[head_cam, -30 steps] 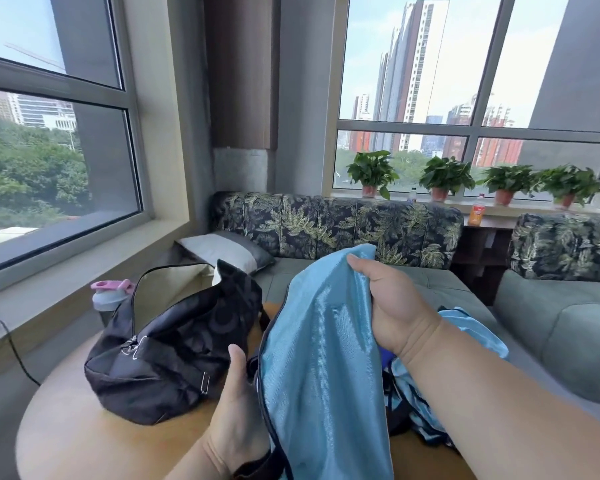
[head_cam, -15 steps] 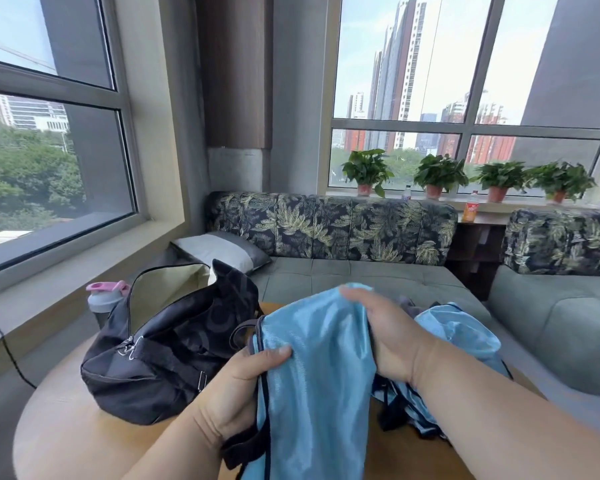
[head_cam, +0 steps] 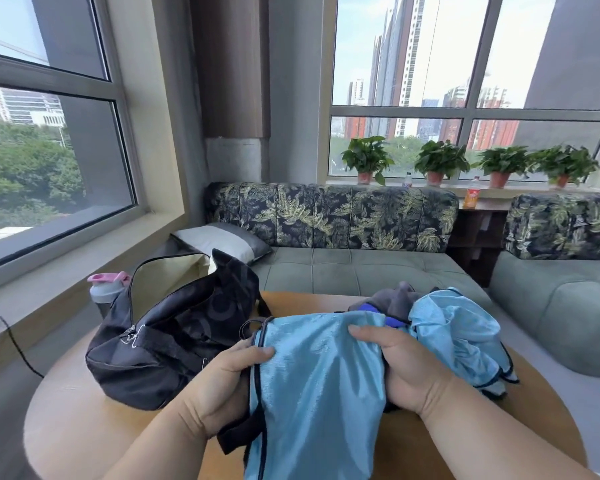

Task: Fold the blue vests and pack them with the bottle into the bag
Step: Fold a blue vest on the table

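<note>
From the head camera, both hands hold a light blue vest [head_cam: 312, 382] low over the round wooden table [head_cam: 84, 427]. The left hand [head_cam: 222, 386] grips the vest's dark-trimmed left edge, thumb lying on top of the cloth and fingers curled beneath it. The right hand [head_cam: 399, 368] clutches the right edge, its fingers bent over the fabric and bunching it. The vest hangs down between the forearms toward the bottom of the frame. Just right of the right hand, a crumpled pile of more blue vests [head_cam: 465, 341] lies on the table, with grey and darker blue cloth showing at its back. To the left, the black bag [head_cam: 174, 341] sits on the table, its zip open and its pale lining visible. Behind the bag's left end stands the bottle [head_cam: 106, 289], grey with a pink lid, partly hidden by the bag. A sofa [head_cam: 343, 271] with leaf-patterned cushions runs behind the table, and potted plants [head_cam: 440, 161] line the window sill.
</note>
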Demonstrator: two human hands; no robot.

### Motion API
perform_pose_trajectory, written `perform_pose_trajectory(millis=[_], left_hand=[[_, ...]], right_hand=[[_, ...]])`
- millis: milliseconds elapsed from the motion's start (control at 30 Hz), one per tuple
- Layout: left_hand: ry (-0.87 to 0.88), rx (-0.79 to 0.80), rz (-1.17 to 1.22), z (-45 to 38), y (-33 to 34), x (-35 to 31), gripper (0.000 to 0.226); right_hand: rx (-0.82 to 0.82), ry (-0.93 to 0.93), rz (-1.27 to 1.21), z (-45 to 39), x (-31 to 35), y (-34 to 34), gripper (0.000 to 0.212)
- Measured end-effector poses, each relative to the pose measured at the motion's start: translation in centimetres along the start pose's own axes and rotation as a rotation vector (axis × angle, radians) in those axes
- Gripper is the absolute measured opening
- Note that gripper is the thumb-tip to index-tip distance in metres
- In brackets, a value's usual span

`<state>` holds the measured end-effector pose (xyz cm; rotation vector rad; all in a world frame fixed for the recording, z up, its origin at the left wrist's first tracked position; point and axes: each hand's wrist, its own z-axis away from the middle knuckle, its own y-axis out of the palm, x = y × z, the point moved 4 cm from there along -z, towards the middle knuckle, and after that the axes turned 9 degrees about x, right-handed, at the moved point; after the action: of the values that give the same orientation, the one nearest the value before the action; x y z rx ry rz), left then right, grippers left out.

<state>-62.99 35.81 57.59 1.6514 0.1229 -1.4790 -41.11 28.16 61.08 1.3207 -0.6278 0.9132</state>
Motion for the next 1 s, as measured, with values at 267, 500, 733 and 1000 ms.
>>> perform_pose_trajectory(millis=[267, 500, 733, 1000], left_hand=[[-0.060, -0.177, 0.016, 0.4, -0.6, 1.6, 0.059], [-0.101, -0.365, -0.009, 1.2, -0.2, 1.4, 0.111], [-0.321, -0.370, -0.052, 3.1, 2.0, 2.7, 0.030], [-0.355, -0.464, 0.094, 3.7, 2.9, 4.2, 0.101]], right_hand=[[-0.023, -0.036, -0.012, 0.0, -1.0, -1.1, 0.045], [-0.014, -0.093, 0.004, 0.4, -0.6, -1.5, 0.041], [0.022, -0.118, 0.045, 1.2, -0.7, -1.0, 0.040], [0.073, -0.159, 0.035, 1.1, 0.2, 0.7, 0.034]])
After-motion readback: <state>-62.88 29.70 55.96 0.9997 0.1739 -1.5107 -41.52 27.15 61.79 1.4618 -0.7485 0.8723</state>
